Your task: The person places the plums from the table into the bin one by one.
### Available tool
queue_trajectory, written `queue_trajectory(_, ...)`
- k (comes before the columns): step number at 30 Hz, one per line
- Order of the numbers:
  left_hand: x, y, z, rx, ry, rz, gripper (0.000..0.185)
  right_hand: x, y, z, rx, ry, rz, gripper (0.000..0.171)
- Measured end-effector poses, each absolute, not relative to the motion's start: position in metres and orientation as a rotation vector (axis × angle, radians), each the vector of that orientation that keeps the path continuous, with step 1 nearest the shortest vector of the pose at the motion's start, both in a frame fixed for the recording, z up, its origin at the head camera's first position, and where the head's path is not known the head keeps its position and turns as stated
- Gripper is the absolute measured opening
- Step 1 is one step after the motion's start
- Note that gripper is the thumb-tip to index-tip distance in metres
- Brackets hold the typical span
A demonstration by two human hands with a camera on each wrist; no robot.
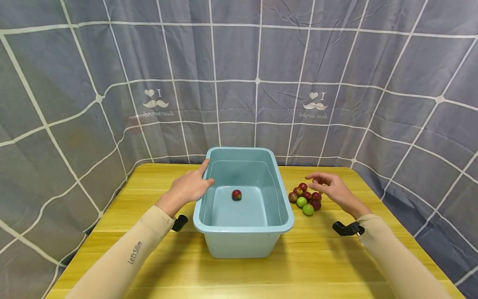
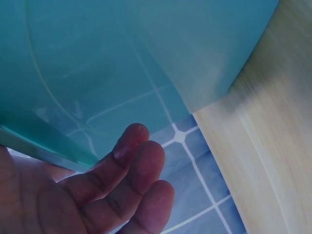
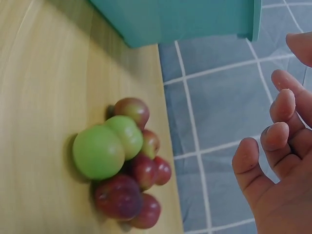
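My left hand (image 1: pixel 190 186) holds the left rim of a light-blue plastic basin (image 1: pixel 244 229). Its thumb lies over the rim to the inside, while loosely bent fingers (image 2: pixel 148 168) show along the outer wall in the left wrist view. On the basin floor lies one dark red plum (image 1: pixel 236 194). My right hand (image 1: pixel 334 191) hovers just above and beside a cluster of several plums to the right of the basin, its fingers relaxed and holding nothing. Most are dark red plums (image 3: pixel 118 197); two green plums (image 3: pixel 98 152) sit at the near side.
A yellow wood-grain table (image 1: pixel 164 257) carries the basin and the fruit. Behind and on both sides hangs a grey curtain (image 1: pixel 235 99) with white grid lines, close to the table's back edge. Black wrist straps (image 1: pixel 348 228) sit on both forearms.
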State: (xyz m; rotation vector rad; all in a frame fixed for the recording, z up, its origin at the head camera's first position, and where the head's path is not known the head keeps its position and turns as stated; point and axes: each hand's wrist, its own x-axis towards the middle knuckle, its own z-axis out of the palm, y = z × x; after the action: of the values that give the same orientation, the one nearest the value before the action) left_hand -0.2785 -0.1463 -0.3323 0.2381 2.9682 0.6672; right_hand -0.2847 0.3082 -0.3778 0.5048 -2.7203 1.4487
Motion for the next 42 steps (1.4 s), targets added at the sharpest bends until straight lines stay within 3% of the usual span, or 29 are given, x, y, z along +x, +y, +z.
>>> queue_trajectory(21, -0.279, -0.146, -0.333, 0.234, 2.971, 0.669, 0.077, -0.299, 0.341, -0.432, 0.209, -2.636, 1.663, 0.052)
queue_trajectory(42, -0.279, -0.147, -0.334, 0.247, 2.975, 0.700, 0.077, -0.317, 0.361, -0.463, 0.024, -2.664, 1.607, 0.051)
